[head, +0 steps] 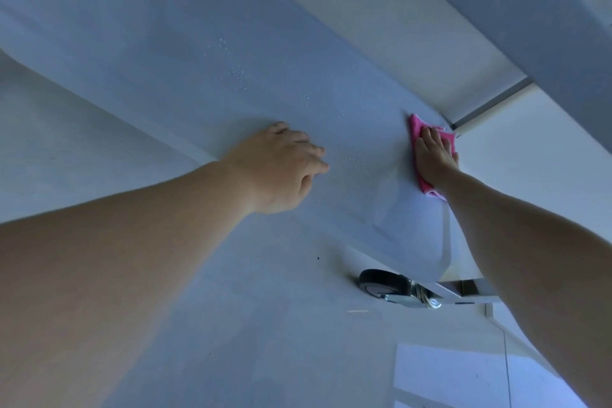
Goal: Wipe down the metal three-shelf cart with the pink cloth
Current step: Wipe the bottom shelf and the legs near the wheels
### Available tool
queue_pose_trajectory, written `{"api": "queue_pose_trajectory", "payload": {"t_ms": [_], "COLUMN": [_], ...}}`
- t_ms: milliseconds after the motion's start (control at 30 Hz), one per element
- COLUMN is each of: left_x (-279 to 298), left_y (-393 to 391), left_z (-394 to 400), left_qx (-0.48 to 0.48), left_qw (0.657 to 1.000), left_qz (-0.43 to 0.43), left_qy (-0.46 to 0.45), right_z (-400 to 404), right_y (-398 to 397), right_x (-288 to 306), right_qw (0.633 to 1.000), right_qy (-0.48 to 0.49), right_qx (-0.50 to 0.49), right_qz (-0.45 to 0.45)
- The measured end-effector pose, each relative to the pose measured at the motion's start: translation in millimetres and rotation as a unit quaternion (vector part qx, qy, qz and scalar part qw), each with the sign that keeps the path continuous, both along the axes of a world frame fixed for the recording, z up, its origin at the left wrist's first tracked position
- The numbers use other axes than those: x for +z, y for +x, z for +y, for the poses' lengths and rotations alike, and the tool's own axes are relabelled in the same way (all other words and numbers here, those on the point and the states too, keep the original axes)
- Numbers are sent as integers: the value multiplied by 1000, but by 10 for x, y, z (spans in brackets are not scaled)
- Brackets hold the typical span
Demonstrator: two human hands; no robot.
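Cloth (418, 142) pink – right hand (433, 156) flat, open, pressing it on cart shelf (231, 60) | left hand (281, 166) open, resting on shelf | caster (384, 281) below | writing – none readable

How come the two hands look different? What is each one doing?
The right hand lies flat on the pink cloth, pressing it to the shelf; the left hand is bare, with no cloth. The right hand is out by the shelf's corner; the left sits nearer the middle, beside the water drops. Both rest palm down on the same shelf.
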State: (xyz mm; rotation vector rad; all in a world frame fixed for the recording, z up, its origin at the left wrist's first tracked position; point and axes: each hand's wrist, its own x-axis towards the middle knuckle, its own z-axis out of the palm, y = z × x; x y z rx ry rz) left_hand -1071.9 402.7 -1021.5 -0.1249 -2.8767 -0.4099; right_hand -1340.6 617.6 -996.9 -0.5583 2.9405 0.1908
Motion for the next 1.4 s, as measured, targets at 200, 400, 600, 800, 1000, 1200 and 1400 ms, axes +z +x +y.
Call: {"api": "queue_pose_trajectory", "payload": {"t_ms": [200,400,600,800,1000,1200,1400], "left_x": [30,63,107,171,13,-19,-5], "left_y": [28,18,-13,109,144,126,135], "left_z": [16,9,-12,-518,-523,-559,-566], "left_qx": [-2,21,31,52,43,64,57], "left_qw": [1000,999,999,995,998,997,998], "left_qz": [20,31,4,63,43,23,16], "left_qy": [23,-5,24,-51,-10,-19,-16], "right_z": [63,23,84,76,65,-14,-44], "right_y": [177,1212,1765,1739,1509,733,-64], "right_x": [-74,-157,-1,25,-10,-90,-105], "right_qw": [997,977,953,949,951,986,997], "right_qy": [8,-25,-94,-108,-89,-67,-46], "right_qx": [75,211,268,280,287,153,62], "right_qz": [-9,-7,-103,-95,-72,-24,3]}}
